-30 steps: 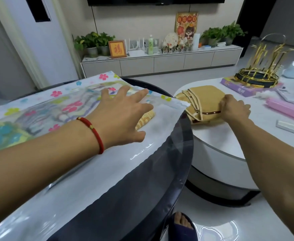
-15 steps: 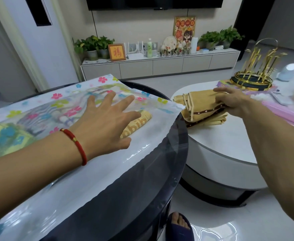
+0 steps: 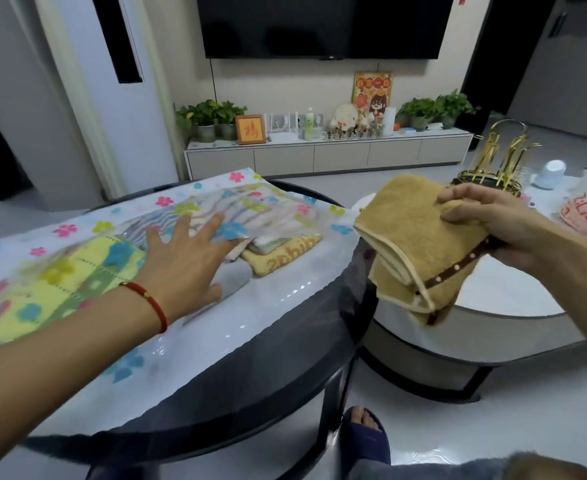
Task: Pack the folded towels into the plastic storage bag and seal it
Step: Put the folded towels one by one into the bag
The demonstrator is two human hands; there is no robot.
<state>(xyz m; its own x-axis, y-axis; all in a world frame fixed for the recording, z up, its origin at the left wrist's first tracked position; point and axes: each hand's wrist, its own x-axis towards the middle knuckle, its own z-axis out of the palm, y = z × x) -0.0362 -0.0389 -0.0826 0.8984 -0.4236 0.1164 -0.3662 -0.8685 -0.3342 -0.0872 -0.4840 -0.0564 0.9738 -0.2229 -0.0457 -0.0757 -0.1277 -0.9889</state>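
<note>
A clear plastic storage bag (image 3: pixel 285 296) printed with coloured flowers lies flat on the dark round glass table (image 3: pixel 278 362). Several folded towels show through it: a yellow-green one (image 3: pixel 60 285), a striped one (image 3: pixel 250 209) and a tan lettered one (image 3: pixel 285 254). My left hand (image 3: pixel 184 261), with a red bracelet, rests flat and spread on top of the bag. My right hand (image 3: pixel 493 223) grips a folded tan towel with a brown dotted band (image 3: pixel 413 244), held in the air between the two tables, its lower layers hanging down.
A white round table (image 3: pixel 500 299) stands to the right, carrying a gold rack (image 3: pixel 500 157), a white lamp (image 3: pixel 552 173) and a red-printed bag (image 3: pixel 586 213). A TV cabinet (image 3: pixel 326 154) with plants lines the far wall. My slippered foot (image 3: pixel 365 434) is below the glass table.
My right hand has lifted the tan towel off the white table and carried it up and toward the bag. My left hand has slid left along the bag's top.
</note>
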